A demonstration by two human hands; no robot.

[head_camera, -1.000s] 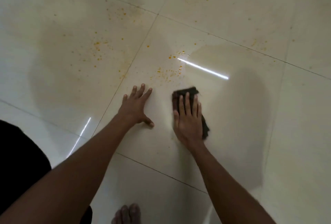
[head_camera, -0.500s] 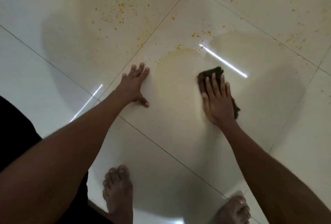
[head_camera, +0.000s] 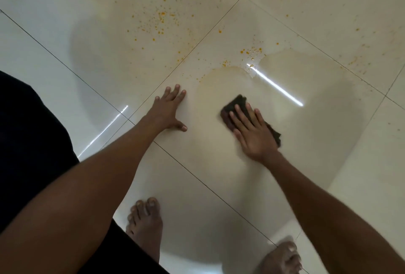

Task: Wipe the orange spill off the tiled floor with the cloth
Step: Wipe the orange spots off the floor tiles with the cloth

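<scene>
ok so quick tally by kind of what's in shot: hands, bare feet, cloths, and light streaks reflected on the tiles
hands: 2, the left hand flat on the tiled floor, the right hand pressing the cloth
bare feet: 2, the left foot, the right foot
cloths: 1, the dark cloth
light streaks: 2, one by the cloth, one by the left arm
total: 7

Glossy cream tiles cover the floor, split by thin dark grout lines running diagonally. Two bright streaks of light glint off the shine — a soft shadow darkens the middle.
</scene>
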